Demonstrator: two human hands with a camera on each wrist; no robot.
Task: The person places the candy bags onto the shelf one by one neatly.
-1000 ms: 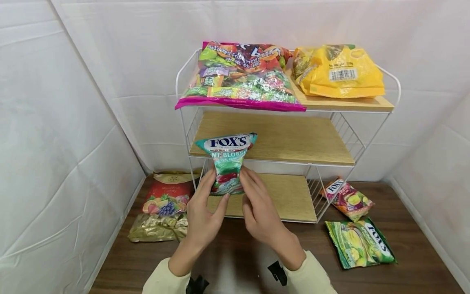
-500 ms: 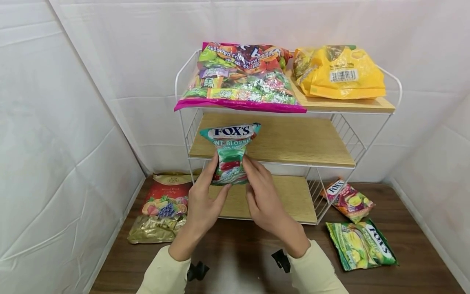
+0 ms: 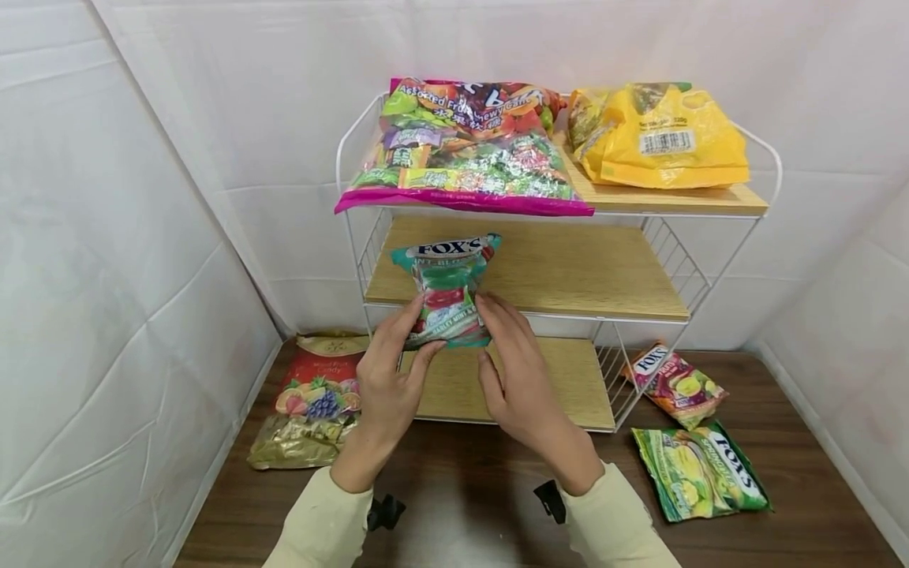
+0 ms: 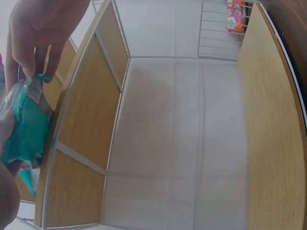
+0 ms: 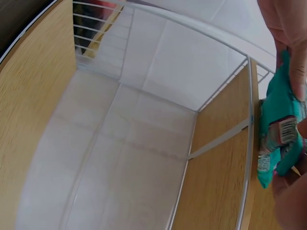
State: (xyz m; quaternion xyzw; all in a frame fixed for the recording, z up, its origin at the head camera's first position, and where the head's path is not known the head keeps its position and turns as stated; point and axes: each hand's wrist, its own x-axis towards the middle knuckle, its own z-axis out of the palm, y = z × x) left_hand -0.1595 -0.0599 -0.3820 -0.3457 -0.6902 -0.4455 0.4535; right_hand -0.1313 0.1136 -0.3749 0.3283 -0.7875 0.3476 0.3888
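Note:
A teal FOX'S candy bag is held between my two hands at the front edge of the middle shelf. On its left side my left hand pinches the lower corner, thumb in front. My right hand grips the opposite side, its fingers along the bag's edge. The bag's top leans back over the shelf board. In the left wrist view the teal bag is right at the board's edge. Its barcode side shows in the right wrist view, where the bag overlaps the shelf edge.
The white wire rack's top shelf bears a pink-edged chewy candy bag and a yellow bag. A red and gold candy bag lies left of the rack. Purple and green FOX'S bags lie at right on the dark table.
Both hands have raised the teal bag and carried it forward from below the middle shelf's edge. Its top has tipped back toward the shelf.

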